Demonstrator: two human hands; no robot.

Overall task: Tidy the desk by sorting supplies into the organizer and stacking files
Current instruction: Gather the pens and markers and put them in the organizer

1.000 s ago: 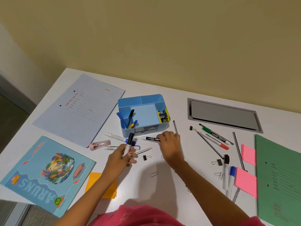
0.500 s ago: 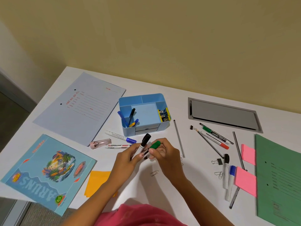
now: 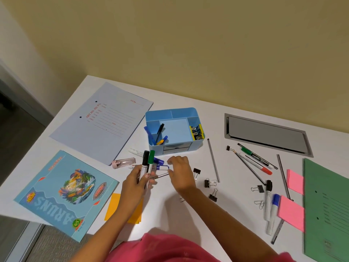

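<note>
My left hand [image 3: 137,181] grips two markers upright, one black-capped [image 3: 145,160] and one green-capped [image 3: 151,157]. My right hand [image 3: 180,173] is just right of them, its fingertips and thumb closing on the end of a blue-capped marker [image 3: 162,167] that lies on the desk. A second blue-capped marker [image 3: 143,155] and a pencil [image 3: 160,175] lie beside it. Behind stands the blue organizer [image 3: 170,110], with pens [image 3: 157,136] in its left compartment and binder clips [image 3: 197,132] in its right. A pale blue file [image 3: 102,121] lies at the back left and a green file [image 3: 328,205] at the right.
A picture book [image 3: 64,191] hangs over the front left edge, with orange sticky notes [image 3: 114,205] beside it. Loose binder clips [image 3: 207,183], pens [image 3: 255,156], two markers [image 3: 269,203] and pink sticky notes [image 3: 291,212] are scattered at the right. A grey hatch [image 3: 264,133] sits at the back.
My right hand picked up the green-capped marker and passed it to my left hand, which now holds both. The right hand has gone to the blue-capped marker on the desk.
</note>
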